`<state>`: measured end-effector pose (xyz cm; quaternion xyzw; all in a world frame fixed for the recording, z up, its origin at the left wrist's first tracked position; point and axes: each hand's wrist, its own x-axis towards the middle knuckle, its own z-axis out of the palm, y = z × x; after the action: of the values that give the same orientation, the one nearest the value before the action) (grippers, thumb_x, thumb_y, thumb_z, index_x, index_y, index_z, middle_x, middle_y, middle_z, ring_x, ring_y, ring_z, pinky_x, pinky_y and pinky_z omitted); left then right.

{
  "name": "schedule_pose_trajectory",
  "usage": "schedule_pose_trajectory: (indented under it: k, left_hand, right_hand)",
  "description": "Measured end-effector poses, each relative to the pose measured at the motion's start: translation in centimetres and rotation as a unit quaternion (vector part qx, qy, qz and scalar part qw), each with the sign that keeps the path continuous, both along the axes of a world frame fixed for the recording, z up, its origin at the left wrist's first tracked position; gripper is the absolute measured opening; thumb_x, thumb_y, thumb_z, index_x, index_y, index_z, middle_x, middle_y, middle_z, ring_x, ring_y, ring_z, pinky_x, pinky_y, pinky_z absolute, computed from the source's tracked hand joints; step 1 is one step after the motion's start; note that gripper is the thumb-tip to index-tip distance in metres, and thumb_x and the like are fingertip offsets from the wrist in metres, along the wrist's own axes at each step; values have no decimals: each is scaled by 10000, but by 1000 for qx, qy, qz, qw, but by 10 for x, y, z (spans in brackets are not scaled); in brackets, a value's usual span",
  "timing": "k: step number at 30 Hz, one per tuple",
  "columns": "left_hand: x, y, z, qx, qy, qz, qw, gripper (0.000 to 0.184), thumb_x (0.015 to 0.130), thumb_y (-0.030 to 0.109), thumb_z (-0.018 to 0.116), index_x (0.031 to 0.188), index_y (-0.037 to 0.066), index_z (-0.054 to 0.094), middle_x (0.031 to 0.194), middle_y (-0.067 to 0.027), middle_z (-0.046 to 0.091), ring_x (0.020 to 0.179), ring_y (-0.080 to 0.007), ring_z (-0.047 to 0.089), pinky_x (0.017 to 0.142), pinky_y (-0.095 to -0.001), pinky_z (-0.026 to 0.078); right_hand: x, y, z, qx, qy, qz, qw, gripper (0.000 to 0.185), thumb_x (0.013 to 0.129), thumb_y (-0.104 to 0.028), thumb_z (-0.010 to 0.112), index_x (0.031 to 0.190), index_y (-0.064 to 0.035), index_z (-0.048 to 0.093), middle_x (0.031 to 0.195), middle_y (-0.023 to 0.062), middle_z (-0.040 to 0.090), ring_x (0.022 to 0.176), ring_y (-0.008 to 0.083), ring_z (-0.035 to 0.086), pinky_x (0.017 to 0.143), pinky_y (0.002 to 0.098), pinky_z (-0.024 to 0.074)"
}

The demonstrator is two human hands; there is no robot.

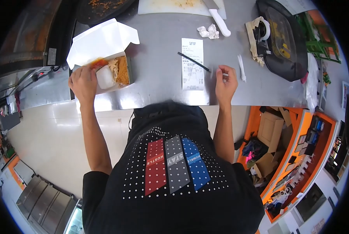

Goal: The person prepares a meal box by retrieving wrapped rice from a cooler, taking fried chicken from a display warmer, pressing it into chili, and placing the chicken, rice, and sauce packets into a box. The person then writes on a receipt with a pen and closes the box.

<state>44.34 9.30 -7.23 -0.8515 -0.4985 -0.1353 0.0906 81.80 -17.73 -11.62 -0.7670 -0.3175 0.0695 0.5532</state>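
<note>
On the left of the steel counter is an open white takeaway box (103,41), its lid flaps folded back. Inside lie white rice (105,77), a crumbed brown food (122,71) and something orange-red (99,62) that looks like a sauce packet. My left hand (84,80) is closed over the box's left wall, thumb towards the rice; its fingertips are partly hidden. My right hand (226,82) rests by the counter's near edge with fingers curled and nothing visible in them. Just left of it, a black pen-like stick (194,61) lies across a printed receipt (192,82).
A white-handled knife (220,23) overhangs a crumb-covered cutting board (162,7). Crumpled tissue (208,32), a thin white wrapped item (241,68), a tape dispenser (263,33) and a black tray (285,58) are to the right. A dark pan (104,13) sits at back left.
</note>
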Motion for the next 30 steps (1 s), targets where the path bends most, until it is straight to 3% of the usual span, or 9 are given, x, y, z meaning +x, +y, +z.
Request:
schedule_pose_trajectory:
  k: [5, 17, 21, 24, 25, 27, 30]
  left_hand:
    - [7, 4, 2, 10, -53, -20, 998, 306, 856, 221, 698, 1159, 179, 680, 1074, -2, 681, 1097, -220, 590, 991, -454, 391]
    - [-12, -10, 7, -44, -4, -34, 998, 194, 860, 222, 700, 1036, 159, 756, 1016, -29, 722, 1053, -235, 617, 1009, -457, 364]
    - [-27, -6, 19, -103, -138, -54, 984, 248, 884, 215, 693, 1103, 101, 724, 1043, -88, 717, 1048, -272, 630, 1006, -410, 393]
    - [-36, 16, 12, -48, -302, -20, 952, 301, 905, 215, 678, 1174, 79, 683, 1121, -125, 692, 1071, -321, 618, 978, -419, 433]
    - [-38, 25, 14, -36, -303, -7, 952, 372, 919, 200, 663, 1246, 27, 625, 1212, -185, 649, 1131, -358, 600, 984, -423, 453]
    - [-41, 53, -8, -96, -369, 42, 923, 417, 920, 188, 660, 1283, -5, 590, 1242, -209, 630, 1169, -354, 585, 1001, -415, 448]
    - [-37, 76, -6, -194, -443, 72, 872, 472, 918, 162, 664, 1321, -54, 548, 1228, -233, 633, 1155, -302, 602, 1006, -375, 450]
  right_hand:
    - [-2, 4, 10, 15, -4, 1, 1000, 105, 918, -43, 632, 1011, 1, 657, 993, 56, 619, 880, 139, 610, 729, 258, 507]
    - [-52, 23, 25, 37, 22, -1, 999, 96, 885, -1, 628, 972, -21, 664, 958, 64, 626, 839, 152, 624, 678, 275, 517]
    - [-75, 53, 32, 24, 22, 52, 998, 120, 879, -29, 652, 997, -32, 666, 976, 69, 638, 853, 156, 623, 674, 273, 511]
    - [-93, 103, 42, 8, 22, 112, 993, 206, 870, -84, 682, 1071, -46, 653, 1031, 88, 642, 891, 188, 627, 709, 297, 511]
    - [-99, 125, 44, -8, 22, 129, 991, 263, 866, -111, 696, 1116, -52, 642, 1072, 101, 639, 921, 207, 627, 735, 313, 513]
    - [-116, 171, 52, -24, 11, 150, 988, 355, 881, -147, 707, 1204, -31, 616, 1195, 119, 633, 1040, 219, 624, 836, 328, 512]
    - [-137, 232, 42, -36, -96, 139, 985, 409, 869, -166, 707, 1237, -22, 601, 1266, 170, 605, 1110, 293, 613, 884, 362, 509]
